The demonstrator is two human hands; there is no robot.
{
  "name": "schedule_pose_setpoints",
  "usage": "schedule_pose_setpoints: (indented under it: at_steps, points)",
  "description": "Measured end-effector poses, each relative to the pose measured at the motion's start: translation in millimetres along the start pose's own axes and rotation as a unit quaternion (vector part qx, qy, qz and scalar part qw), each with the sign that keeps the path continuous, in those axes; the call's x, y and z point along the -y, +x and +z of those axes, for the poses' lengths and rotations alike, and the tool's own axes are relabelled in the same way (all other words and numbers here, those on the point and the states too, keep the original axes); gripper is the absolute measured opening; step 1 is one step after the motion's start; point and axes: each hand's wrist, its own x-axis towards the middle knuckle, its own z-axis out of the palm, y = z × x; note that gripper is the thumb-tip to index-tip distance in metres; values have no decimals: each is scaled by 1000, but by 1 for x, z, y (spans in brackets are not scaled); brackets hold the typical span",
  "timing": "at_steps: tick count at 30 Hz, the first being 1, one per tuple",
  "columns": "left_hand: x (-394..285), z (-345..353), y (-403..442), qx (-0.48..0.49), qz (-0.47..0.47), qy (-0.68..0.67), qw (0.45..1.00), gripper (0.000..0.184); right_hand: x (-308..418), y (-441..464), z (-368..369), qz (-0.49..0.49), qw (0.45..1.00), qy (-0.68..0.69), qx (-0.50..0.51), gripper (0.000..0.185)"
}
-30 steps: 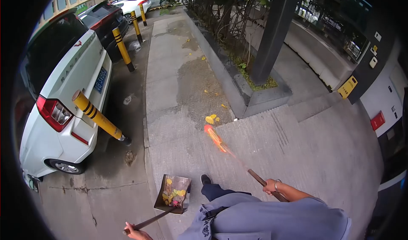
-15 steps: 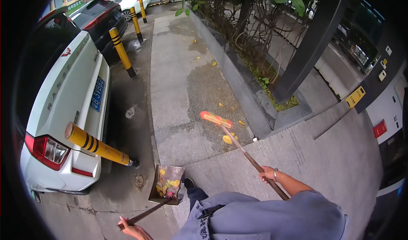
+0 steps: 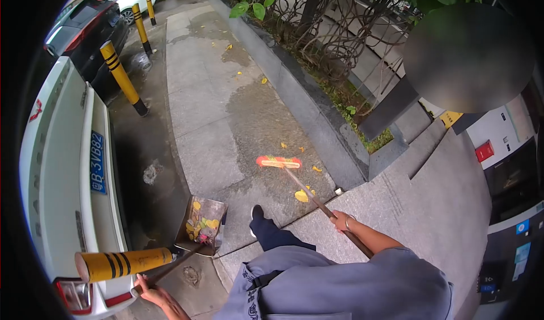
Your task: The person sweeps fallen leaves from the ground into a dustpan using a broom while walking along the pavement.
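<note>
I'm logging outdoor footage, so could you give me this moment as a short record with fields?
Left hand: holds the dustpan by its handle
Right hand: grips the broom
Dustpan contents: yellow leaves, something pink
Pavement: partly damp, with scattered leaves
Picture left: parked cars, yellow posts
Beyond the broom: planter with greenery

The broom head has moved beyond the large yellow leaf, the dustpan past the nearest bollard.

Yellow bollards (black-striped) stand between a white car and a planter.
</note>
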Motion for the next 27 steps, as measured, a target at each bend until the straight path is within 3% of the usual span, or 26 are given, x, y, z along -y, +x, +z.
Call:
schedule_pose_setpoints:
  at_steps: [4, 5, 6, 8, 12, 13, 14, 16, 18, 20, 22, 26, 27]
  points:
    - [33, 73, 55, -1, -14, -2, 1000, 14, 67, 106, -27, -5, 1000, -11, -26, 34]
    - [45, 87, 74, 13, -46, -27, 999, 13, 80, 137, -32, -7, 1000, -1, -30, 34]
    - [58, 102, 92, 53, -3, 21, 998, 13, 94, 169, -39, 10, 999, 23, -44, 34]
    - [69, 154, 111, 60, -26, 3, 998, 15, 122, 223, -54, 32, 997, 52, -53, 34]
    - [79, 253, 135, 85, -31, 31, 995, 16, 176, 273, -81, 81, 992, 64, -66, 54]
    - [81, 275, 144, 98, -36, 31, 994, 16, 176, 291, -81, 82, 984, -153, -47, 45]
    - [85, 298, 155, 113, -41, 31, 992, 16, 170, 314, -81, 80, 929, -361, -24, 37]
    - [93, 334, 174, 159, -50, 33, 986, 16, 110, 342, -55, 63, 946, -311, -61, 37]
    - [112, 373, 198, 206, -62, 34, 976, 16, 122, 281, -34, 74, 959, -226, -154, 36]
    - [134, 413, 225, 262, -36, 45, 963, 16, 93, 236, 4, 137, 988, -57, -48, 41]
    - [149, 456, 234, 273, -85, 45, 957, 16, 111, 199, 18, 173, 984, 47, -9, 44]
    - [187, 521, 256, 421, -47, 79, 902, 20, 196, 123, 24, 312, 937, 123, 98, 40]
    - [192, 539, 258, 437, -54, 68, 895, 19, 200, 120, 36, 302, 945, 119, 44, 38]
